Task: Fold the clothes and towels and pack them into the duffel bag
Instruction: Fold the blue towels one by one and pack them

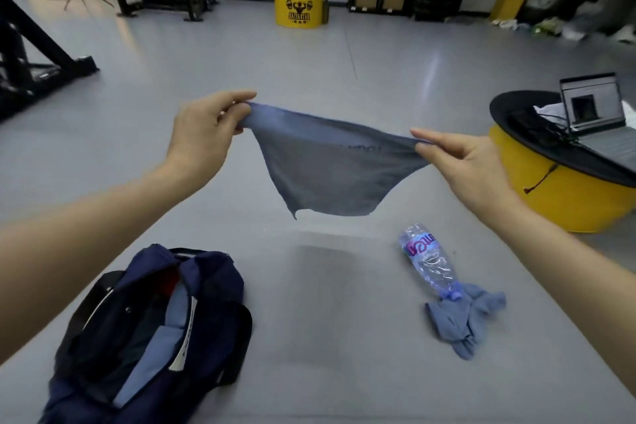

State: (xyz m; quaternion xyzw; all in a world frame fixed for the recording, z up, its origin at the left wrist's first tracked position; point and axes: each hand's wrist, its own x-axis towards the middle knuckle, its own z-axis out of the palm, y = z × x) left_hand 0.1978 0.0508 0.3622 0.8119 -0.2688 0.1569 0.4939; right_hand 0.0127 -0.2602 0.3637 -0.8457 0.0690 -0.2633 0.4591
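In the middle of the frame, the left hand (206, 129) and right hand (463, 162) pinch the top corners of a thin blue-grey cloth (327, 169).

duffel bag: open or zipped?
Open. The duffel bag gapes along its top, and light blue fabric shows inside.
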